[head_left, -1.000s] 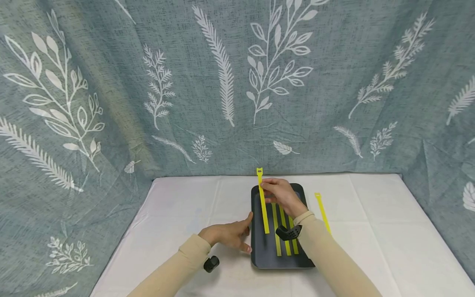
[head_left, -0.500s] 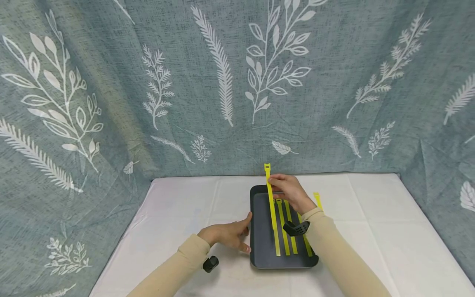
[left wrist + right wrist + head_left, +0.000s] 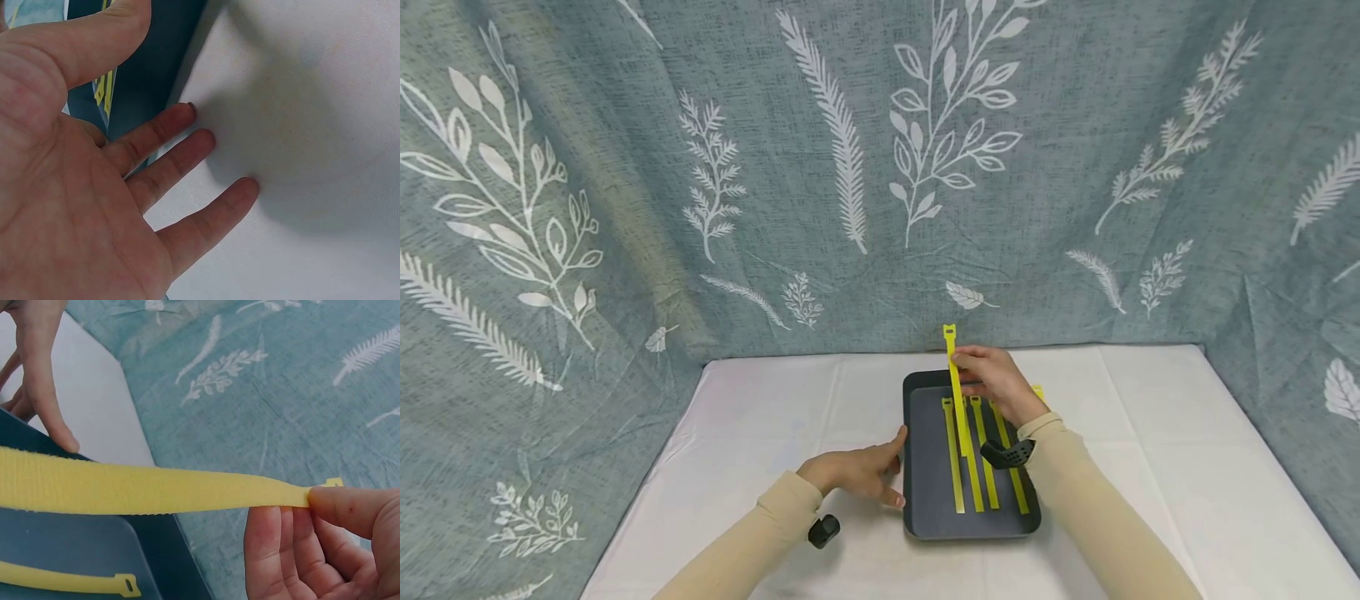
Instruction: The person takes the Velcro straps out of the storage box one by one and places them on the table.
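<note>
My right hand [image 3: 1000, 379] pinches a yellow hook-and-loop cable tie [image 3: 957, 387] between thumb and fingers, just below its slotted head. The tie slants down over a dark rectangular tray [image 3: 925, 492], overlapping other ties in the head view. Several matching yellow ties [image 3: 953, 458] lie lengthwise on the tray floor, side by side. Close up in the right wrist view, the ribbed held strap [image 3: 125, 487] stretches across to the left. At the tray's left side, my left hand [image 3: 861, 477] has its fingers spread, with thumb and fingertips right at the rim.
A white cloth [image 3: 790, 408] covers the table. One more yellow tie [image 3: 1038, 390] shows to the right of the tray, mostly hidden behind my right forearm. A blue-green curtain with white leaf prints [image 3: 820, 167] hangs behind and along both sides.
My right hand has carried the held tie rightward and slightly away, from the tray's left part to over the lying ties. My left hand stays at the tray's side.
</note>
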Available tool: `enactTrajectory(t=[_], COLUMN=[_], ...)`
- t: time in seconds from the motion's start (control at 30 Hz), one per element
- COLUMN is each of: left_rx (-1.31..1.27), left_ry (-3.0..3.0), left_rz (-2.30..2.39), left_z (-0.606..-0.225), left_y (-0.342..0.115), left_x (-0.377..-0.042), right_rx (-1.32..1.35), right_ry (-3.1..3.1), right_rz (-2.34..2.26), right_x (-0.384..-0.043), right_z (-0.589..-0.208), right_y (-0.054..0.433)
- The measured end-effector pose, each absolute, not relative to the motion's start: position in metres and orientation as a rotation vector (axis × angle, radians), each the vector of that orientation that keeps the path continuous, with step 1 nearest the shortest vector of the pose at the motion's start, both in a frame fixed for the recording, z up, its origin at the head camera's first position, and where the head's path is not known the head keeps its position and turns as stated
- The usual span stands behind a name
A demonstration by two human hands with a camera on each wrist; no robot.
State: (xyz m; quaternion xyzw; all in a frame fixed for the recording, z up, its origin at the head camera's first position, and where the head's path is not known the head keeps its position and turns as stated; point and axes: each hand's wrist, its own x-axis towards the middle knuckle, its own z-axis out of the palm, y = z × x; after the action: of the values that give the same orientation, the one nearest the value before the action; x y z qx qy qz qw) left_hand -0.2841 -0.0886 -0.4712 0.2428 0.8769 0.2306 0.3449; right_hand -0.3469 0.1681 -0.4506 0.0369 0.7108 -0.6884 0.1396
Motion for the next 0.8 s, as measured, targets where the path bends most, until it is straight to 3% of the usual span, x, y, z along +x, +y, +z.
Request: enactTrajectory(t=[0.8], left_rx=[0.613], left_ry=[2.283], left_rz=[0.601], left_z=[-0.472], left_y=[-0.087], left_x=[-0.286], right_rx=[0.131], right_ry=[2.171], right_rz=[-1.933], right_x=[-0.341], right_z=[-0.451], right_y=[0.205])
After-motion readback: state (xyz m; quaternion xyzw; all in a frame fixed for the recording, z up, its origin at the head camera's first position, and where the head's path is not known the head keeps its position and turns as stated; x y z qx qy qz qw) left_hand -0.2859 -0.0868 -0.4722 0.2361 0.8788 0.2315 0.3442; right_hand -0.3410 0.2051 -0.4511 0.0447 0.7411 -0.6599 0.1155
